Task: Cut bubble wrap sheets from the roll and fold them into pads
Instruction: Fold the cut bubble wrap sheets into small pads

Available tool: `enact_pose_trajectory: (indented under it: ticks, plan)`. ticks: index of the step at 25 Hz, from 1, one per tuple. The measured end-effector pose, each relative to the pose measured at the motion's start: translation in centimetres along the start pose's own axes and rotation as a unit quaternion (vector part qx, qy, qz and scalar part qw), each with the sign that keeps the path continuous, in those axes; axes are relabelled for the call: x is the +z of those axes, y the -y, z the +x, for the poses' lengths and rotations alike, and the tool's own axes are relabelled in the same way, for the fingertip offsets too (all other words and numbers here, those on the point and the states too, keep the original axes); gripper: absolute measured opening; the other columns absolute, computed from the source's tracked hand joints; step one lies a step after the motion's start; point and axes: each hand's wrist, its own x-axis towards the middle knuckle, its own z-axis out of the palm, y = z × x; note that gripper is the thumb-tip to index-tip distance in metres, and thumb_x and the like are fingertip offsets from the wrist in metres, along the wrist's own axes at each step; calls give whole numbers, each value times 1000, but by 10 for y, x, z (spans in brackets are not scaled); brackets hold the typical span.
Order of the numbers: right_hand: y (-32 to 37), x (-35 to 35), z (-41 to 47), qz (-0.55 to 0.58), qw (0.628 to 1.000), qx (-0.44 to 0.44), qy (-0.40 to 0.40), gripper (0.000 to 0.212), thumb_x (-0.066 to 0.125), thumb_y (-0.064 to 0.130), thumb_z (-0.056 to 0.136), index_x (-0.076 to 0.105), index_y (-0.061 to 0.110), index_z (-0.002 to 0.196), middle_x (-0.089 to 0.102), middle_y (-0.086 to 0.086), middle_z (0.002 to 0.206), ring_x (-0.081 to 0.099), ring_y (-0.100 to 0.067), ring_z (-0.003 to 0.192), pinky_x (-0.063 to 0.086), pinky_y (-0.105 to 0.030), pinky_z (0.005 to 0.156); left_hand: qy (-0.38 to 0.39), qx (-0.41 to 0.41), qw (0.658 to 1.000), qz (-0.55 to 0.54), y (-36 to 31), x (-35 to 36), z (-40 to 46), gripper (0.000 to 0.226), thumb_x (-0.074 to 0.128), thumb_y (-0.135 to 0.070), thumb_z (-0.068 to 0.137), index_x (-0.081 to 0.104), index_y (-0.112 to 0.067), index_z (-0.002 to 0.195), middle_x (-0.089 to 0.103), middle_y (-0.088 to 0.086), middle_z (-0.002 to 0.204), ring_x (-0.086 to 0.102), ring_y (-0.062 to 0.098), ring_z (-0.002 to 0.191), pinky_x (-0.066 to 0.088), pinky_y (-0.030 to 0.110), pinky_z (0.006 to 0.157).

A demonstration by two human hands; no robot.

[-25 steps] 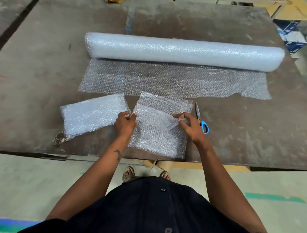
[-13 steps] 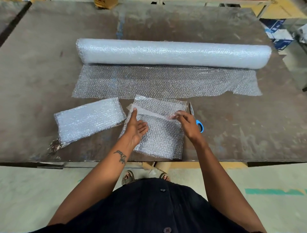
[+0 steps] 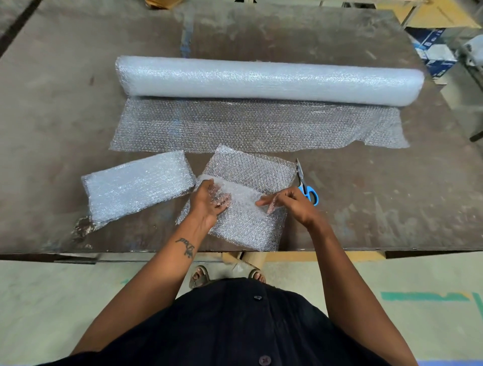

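A long bubble wrap roll [image 3: 261, 78] lies across the far half of the table, and its unrolled end [image 3: 248, 125] is spread flat toward me. A folded pad [image 3: 136, 185] rests at the near left. In front of me lies a cut bubble wrap sheet [image 3: 248, 230], partly folded over itself. My left hand [image 3: 206, 203] has its fingers tucked under the folded flap, where they show through the wrap. My right hand [image 3: 290, 203] pinches the flap's right part. Blue-handled scissors [image 3: 309, 192] lie just right of the sheet, beside my right hand.
The worn brown table [image 3: 392, 196] ends at a front edge just below the sheet. Blue and white boxes [image 3: 433, 52] stand off the table at the far right. A cardboard piece [image 3: 162, 3] sits at the table's far edge.
My left hand went from pinching the flap to pressing flat on the sheet, and now its fingers sit under the flap. The right hand kept its hold near the flap's right edge.
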Motion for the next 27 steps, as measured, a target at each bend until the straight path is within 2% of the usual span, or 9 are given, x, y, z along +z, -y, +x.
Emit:
enact_pose_trajectory:
  ticks: [3,5,8,10,12,16,19,23,27]
  plan:
    - [3,2,1,-19,999,26,29,40,51,21,89,79,-9,89,81,-1,115,67,-16,128,53,-41,110,4,36,999,23,-1,-9,-3,22,67,-21,102,64,-10,120,62,14,128,61,33,119,54,59,100]
    - [2,2,1,-40,998,28,35,35,54,22,90,83,2,88,80,5,118,66,-28,129,51,-53,112,-1,99,988,116,-3,-21,-6,26,69,-26,101,66,-8,121,71,10,116,67,25,105,60,50,92]
    - [-1,2,-3,-52,996,36,68,30,57,14,95,82,-3,89,78,7,123,63,-6,131,47,-40,117,-15,241,893,380,-13,-47,-7,27,69,-34,102,64,-10,90,66,1,77,60,9,65,44,20,57]
    - [-1,6,-2,-64,991,50,102,26,60,7,99,84,6,90,77,8,125,60,1,133,44,-34,118,-42,280,828,483,-20,-65,-2,30,72,-37,100,64,-10,88,61,-4,72,56,11,62,34,24,52]
    - [2,9,-1,-99,985,61,126,19,68,17,96,86,16,99,75,13,128,55,3,137,40,-34,121,-62,286,792,535,-21,-78,0,22,75,-36,97,68,-16,94,65,-9,75,59,9,66,35,24,54]
    - [7,14,0,-205,968,19,142,22,76,31,85,86,32,104,72,25,128,62,2,126,47,-39,115,-110,329,749,565,-6,-96,7,31,70,-38,101,71,-8,110,72,5,87,64,22,74,42,33,63]
    - [4,29,-7,-281,950,-32,134,18,82,32,80,81,47,89,73,30,110,64,2,112,43,-49,111,-118,350,745,555,-1,-102,8,32,66,-37,103,68,-7,111,72,9,87,66,27,74,50,38,65]
    - [-13,45,-16,-331,932,-32,147,11,87,45,78,83,44,89,69,23,101,56,1,108,31,-54,109,-109,349,747,555,-3,-110,8,34,62,-38,105,64,-6,114,71,10,86,63,23,68,46,36,60]
    - [-13,53,-21,-321,933,-17,160,30,78,75,74,81,47,85,70,27,93,61,7,97,36,-52,106,-92,399,713,570,-1,-117,7,34,66,-34,103,63,-3,117,71,14,99,61,21,80,43,32,68]
